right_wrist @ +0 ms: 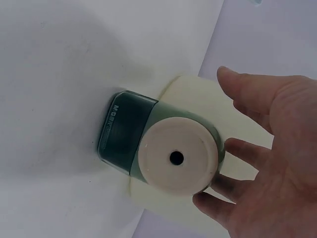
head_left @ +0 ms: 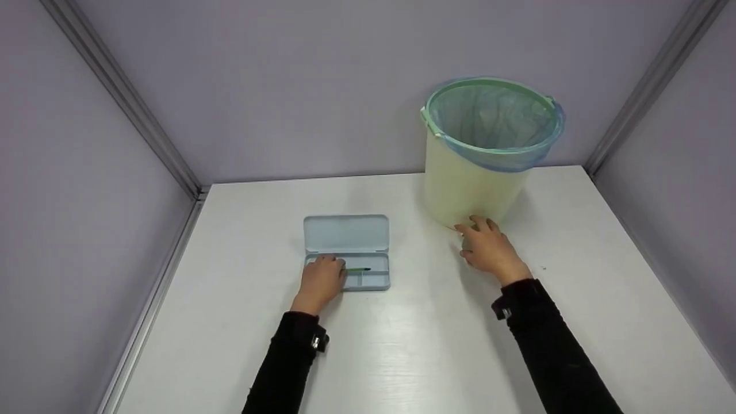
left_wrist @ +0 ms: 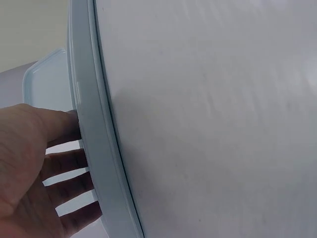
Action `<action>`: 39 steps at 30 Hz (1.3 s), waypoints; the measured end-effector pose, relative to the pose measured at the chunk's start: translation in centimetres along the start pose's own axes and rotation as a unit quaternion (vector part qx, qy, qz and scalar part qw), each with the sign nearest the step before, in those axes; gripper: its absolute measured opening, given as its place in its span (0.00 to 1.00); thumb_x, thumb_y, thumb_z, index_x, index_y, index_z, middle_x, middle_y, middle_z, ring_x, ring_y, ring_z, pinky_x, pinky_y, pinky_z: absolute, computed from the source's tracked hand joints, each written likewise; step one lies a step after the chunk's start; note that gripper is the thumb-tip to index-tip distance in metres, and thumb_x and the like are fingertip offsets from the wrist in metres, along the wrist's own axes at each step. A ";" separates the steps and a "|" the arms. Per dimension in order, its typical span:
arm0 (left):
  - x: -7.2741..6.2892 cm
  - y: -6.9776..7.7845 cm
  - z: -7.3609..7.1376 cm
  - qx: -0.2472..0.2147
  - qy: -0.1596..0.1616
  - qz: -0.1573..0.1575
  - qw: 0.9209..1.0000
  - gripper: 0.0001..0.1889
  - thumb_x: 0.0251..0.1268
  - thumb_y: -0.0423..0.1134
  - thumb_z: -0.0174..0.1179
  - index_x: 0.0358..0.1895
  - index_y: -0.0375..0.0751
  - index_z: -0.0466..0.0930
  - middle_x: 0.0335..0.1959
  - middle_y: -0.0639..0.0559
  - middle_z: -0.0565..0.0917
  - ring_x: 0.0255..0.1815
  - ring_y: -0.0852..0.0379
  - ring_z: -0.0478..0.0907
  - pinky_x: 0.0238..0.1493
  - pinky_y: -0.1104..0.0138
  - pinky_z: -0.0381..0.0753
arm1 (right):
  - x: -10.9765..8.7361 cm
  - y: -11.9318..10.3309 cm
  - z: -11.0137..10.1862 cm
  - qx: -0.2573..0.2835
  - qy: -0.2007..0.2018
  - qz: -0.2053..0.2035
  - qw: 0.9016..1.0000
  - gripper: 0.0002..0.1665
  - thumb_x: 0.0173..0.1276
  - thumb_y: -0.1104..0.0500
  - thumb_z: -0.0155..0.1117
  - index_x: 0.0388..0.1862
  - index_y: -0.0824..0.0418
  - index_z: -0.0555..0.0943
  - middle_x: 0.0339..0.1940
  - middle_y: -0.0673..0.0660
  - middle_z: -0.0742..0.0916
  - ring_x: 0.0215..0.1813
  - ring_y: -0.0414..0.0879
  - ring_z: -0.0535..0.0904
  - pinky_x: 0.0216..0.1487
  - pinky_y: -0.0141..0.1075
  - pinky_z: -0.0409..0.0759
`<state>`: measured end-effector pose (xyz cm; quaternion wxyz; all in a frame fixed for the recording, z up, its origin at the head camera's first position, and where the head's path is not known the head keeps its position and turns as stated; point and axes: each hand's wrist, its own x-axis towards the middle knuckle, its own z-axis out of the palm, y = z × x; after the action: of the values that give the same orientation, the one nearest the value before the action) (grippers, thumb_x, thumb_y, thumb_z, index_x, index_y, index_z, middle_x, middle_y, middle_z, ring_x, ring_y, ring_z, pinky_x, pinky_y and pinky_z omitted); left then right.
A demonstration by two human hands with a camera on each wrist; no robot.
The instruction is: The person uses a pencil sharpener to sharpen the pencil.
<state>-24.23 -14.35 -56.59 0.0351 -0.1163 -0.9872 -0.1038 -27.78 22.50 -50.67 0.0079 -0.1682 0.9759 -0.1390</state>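
Note:
A light blue pencil case (head_left: 346, 233) lies with its lid open on the white table. My left hand (head_left: 325, 276) reaches over its near rim, fingers extending into the tray. A green pencil (head_left: 359, 269) sticks out to the right from beneath this hand. In the left wrist view the rim hides the fingertips, so I cannot tell whether they pinch the pencil. At the foot of the bin, a green pencil sharpener (right_wrist: 126, 131) with a round pale face and a dark hole stands by my right hand (head_left: 489, 250). Those fingers are spread, their tips right at its edge.
A pale yellow bin (head_left: 468, 184) with a green ring and a blue liner bag (head_left: 500, 159) stands at the back right, behind the sharpener. Grey-lilac panels (head_left: 287, 86) wall the white table (head_left: 397, 356) at the back and both sides.

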 end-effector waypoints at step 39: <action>0.6 -0.4 -0.7 0.017 -0.086 0.039 0.995 0.08 0.65 0.25 0.58 0.44 0.38 0.82 0.42 0.45 0.81 0.46 0.46 0.78 0.48 0.52 0.76 | -2.4 2.9 -0.7 -0.046 0.012 0.042 0.998 0.38 0.51 0.67 0.73 0.64 0.64 0.75 0.52 0.72 0.77 0.52 0.69 0.70 0.49 0.61 0.69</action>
<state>-24.83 -14.76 -55.92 -0.0443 -0.1629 -0.9828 -0.0750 -26.47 26.13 -50.90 -0.0058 -0.1259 0.9874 -0.0957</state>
